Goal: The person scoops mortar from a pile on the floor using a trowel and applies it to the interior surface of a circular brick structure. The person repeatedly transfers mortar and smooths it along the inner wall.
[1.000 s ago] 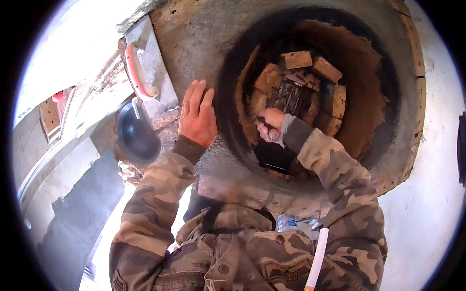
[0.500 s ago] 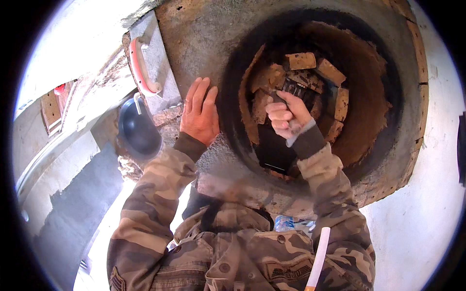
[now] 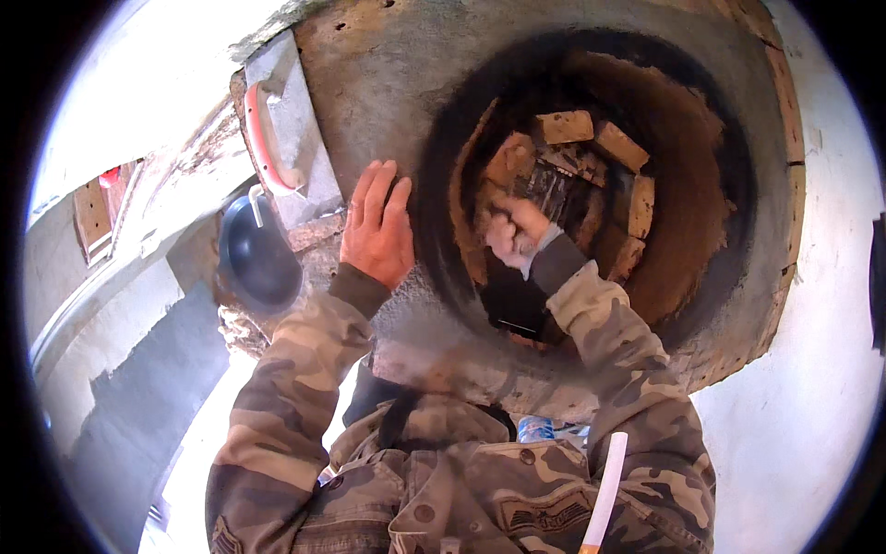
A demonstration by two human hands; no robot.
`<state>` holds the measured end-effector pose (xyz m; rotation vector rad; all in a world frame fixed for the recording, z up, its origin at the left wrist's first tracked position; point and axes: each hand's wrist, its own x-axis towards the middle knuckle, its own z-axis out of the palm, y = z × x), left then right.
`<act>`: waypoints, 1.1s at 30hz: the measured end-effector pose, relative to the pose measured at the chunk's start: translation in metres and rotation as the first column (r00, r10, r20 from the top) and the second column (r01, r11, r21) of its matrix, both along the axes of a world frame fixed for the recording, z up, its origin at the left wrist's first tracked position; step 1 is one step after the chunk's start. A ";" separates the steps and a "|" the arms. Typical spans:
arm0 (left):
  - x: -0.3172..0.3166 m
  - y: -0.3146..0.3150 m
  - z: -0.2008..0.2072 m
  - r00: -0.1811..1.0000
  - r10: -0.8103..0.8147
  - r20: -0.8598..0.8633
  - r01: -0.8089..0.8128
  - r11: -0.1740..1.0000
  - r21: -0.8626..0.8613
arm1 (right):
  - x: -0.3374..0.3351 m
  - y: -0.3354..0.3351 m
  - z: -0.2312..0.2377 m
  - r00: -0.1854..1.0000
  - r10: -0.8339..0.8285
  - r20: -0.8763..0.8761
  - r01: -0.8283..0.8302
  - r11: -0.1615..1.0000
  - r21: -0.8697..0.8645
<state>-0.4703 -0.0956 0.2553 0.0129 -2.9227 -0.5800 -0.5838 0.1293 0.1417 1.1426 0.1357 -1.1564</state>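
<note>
Reaching leftward inside a ring of tan clay bricks (image 3: 622,147) in a round, dark-rimmed pit (image 3: 688,175).
The bare right hand (image 3: 517,231) has shifted from mid-ring to the left bricks, so work centres there; fingers curled, grip unclear. The bare left hand (image 3: 380,231) lies on grey plaster (image 3: 378,97), fingers slightly apart. Five bricks show clearly, one partly hidden; one red-handled flat trowel (image 3: 261,138), one dark-blue bowl (image 3: 258,254).

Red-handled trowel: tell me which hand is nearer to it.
Left. The left hand rests on the grey ledge, just below and right of the trowel; the right hand is farther right, inside the round pit.
</note>
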 end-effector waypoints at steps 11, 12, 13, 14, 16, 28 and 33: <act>-0.003 0.000 -0.001 1.000 -0.012 -0.013 0.012 1.000 -0.027 | -0.069 -0.025 0.000 0.864 -0.310 -0.397 0.322 0.946 -0.038; -0.001 0.000 -0.002 1.000 -0.006 -0.009 0.006 1.000 -0.021 | -0.081 -0.018 0.004 0.872 -0.276 -0.405 0.252 0.961 -0.113; 0.001 -0.001 -0.002 1.000 0.000 -0.005 0.000 1.000 -0.014 | -0.088 -0.006 0.010 0.837 -0.289 -0.465 0.222 0.956 -0.193; 0.001 0.000 -0.002 1.000 0.004 -0.005 -0.004 1.000 -0.003 | -0.098 0.006 0.019 0.792 -0.309 -0.527 0.193 0.945 -0.264; 0.000 0.001 -0.003 1.000 0.001 -0.003 -0.001 1.000 0.015 | -0.102 0.012 0.029 0.771 -0.334 -0.542 0.263 0.942 -0.207; 0.002 -0.002 -0.005 1.000 -0.014 -0.012 0.014 1.000 0.016 | -0.054 -0.055 -0.025 -0.081 0.654 -0.752 -0.513 0.619 0.594; -0.003 -0.001 -0.002 1.000 -0.013 -0.018 0.013 1.000 0.011 | -0.054 -0.051 -0.019 -0.508 0.336 -0.793 -0.699 0.378 0.608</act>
